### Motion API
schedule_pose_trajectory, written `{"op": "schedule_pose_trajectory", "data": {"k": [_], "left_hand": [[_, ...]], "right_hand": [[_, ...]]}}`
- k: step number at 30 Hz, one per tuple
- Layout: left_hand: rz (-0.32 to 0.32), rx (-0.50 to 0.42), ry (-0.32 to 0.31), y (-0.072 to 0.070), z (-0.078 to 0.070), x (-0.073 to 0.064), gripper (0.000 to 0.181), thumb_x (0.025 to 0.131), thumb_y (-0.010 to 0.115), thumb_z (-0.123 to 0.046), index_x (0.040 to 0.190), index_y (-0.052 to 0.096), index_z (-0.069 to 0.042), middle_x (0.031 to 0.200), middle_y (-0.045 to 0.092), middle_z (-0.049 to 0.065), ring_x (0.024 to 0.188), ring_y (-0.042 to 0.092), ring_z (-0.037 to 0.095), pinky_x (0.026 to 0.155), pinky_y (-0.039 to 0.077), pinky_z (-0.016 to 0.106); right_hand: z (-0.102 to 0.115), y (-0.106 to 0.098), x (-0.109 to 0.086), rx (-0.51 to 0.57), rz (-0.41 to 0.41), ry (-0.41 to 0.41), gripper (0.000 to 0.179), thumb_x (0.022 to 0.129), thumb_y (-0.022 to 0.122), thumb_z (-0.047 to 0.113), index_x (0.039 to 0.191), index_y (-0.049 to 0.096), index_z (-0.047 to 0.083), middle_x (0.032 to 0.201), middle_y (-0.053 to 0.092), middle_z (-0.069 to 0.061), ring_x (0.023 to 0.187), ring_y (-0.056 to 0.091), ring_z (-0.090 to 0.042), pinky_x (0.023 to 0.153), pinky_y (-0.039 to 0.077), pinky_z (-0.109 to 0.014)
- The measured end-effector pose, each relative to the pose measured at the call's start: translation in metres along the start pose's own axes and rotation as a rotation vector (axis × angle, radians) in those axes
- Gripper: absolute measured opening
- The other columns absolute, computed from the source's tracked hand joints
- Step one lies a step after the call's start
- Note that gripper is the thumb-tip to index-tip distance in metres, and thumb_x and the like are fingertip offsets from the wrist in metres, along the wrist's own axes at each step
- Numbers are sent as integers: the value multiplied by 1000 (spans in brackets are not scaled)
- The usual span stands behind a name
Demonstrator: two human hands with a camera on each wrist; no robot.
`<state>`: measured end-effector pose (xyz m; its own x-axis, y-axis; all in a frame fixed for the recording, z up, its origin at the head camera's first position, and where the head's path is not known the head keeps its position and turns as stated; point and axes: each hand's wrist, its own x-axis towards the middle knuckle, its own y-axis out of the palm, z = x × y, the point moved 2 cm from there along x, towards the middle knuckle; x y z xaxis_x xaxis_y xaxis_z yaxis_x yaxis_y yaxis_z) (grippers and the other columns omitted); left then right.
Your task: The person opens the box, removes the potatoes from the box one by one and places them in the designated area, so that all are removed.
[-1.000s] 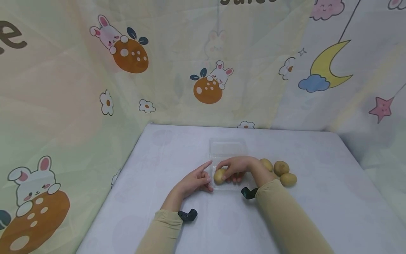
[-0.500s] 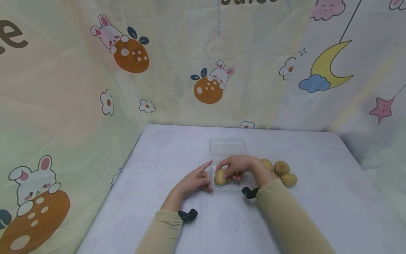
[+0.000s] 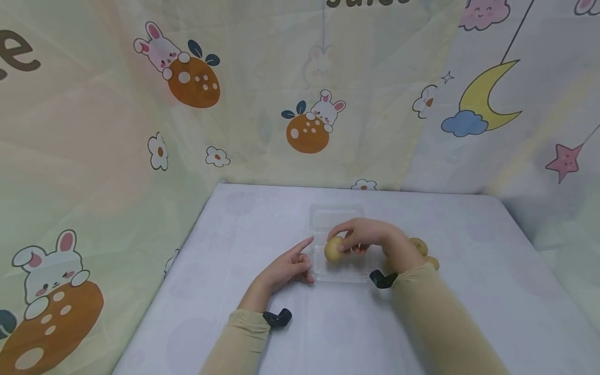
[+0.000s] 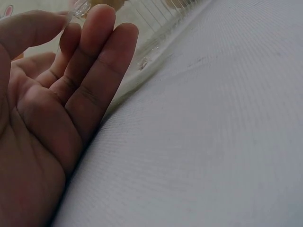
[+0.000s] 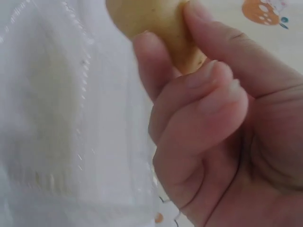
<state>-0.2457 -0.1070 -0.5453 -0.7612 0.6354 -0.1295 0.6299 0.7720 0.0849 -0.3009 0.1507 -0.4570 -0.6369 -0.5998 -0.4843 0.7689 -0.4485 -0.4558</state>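
Note:
In the head view my right hand (image 3: 367, 234) pinches a small yellow-brown potato (image 3: 333, 250) above the clear plastic box (image 3: 323, 274). The right wrist view shows the thumb and a fingertip on the potato (image 5: 151, 21), with the other fingers curled below it. The box's lid (image 3: 335, 216) lies folded back on the far side. At the box's left edge, my left hand (image 3: 286, 271) has one finger stretched out. In the left wrist view its thumb and a finger pinch the clear rim (image 4: 81, 7).
More potatoes (image 3: 419, 246) lie on the table (image 3: 244, 224) right of the box, partly hidden by my right wrist. A printed cloth (image 3: 253, 104) hangs behind the table. Each wrist carries a black camera (image 3: 382, 279).
My right hand has lifted the potato from the box's left end and carried it up and slightly right. The left hand stays in place.

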Motion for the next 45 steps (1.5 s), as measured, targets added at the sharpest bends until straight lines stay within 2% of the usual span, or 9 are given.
{"op": "schedule_pose_trajectory", "data": {"k": [5,11,18,22,26,35,39,42,45], "left_hand": [[-12,-1,-6,0,1,0,76,96,62,-15,159,20,-29,85,61,3,78,71,22,82,61,43],[-10,12,-2,0,1,-1,76,97,61,-16,159,19,-28,85,61,4,78,71,22,82,61,43],[-9,8,-7,0,-1,-2,76,96,63,-17,158,21,-30,85,61,4,78,71,22,83,61,42],[-12,-3,-18,0,-1,-2,76,95,64,-18,157,22,-33,86,62,5,79,71,23,83,60,43],[-16,-5,-31,0,-1,-1,77,95,65,-19,157,22,-35,86,61,4,80,71,23,84,60,43],[-6,-7,3,1,0,0,79,96,62,-13,159,17,-28,86,61,5,78,71,22,83,61,43],[-6,-6,10,2,-1,-1,81,96,61,-12,160,14,-26,86,61,4,77,71,21,82,61,43],[-12,-6,3,2,-2,-1,81,96,62,-13,160,14,-28,86,61,3,78,71,21,83,61,42],[-19,-8,-3,2,-3,-2,79,96,63,-15,158,17,-33,86,61,4,78,71,22,83,61,42]], "right_hand": [[-5,-13,-19,32,-67,-15,35,87,72,42,121,66,35,86,66,-7,60,50,-18,53,45,-26],[-22,-24,-40,106,-135,-26,39,87,73,42,124,63,33,86,68,-10,59,49,-17,54,44,-26],[-41,-29,-58,210,-177,2,44,87,74,36,128,60,30,89,67,-19,57,49,-18,49,42,-27],[-47,-31,-67,215,-196,-25,45,89,73,33,131,59,25,88,65,-23,57,49,-20,49,43,-28],[-51,-33,-79,176,-245,-21,44,89,72,35,129,59,25,86,62,-26,56,49,-19,52,47,-31],[-77,-40,-105,186,-339,-13,47,91,70,37,133,56,20,74,57,-8,56,50,-17,48,45,-30],[-94,-42,-117,210,-369,6,50,92,68,38,136,53,19,69,53,-4,57,50,-16,52,46,-32],[-110,-43,-126,243,-397,9,50,93,67,37,137,52,18,75,58,-2,59,50,-15,55,48,-32],[-124,-43,-135,276,-422,-16,48,95,65,33,138,51,17,84,64,-4,58,50,-12,52,47,-31]]}}
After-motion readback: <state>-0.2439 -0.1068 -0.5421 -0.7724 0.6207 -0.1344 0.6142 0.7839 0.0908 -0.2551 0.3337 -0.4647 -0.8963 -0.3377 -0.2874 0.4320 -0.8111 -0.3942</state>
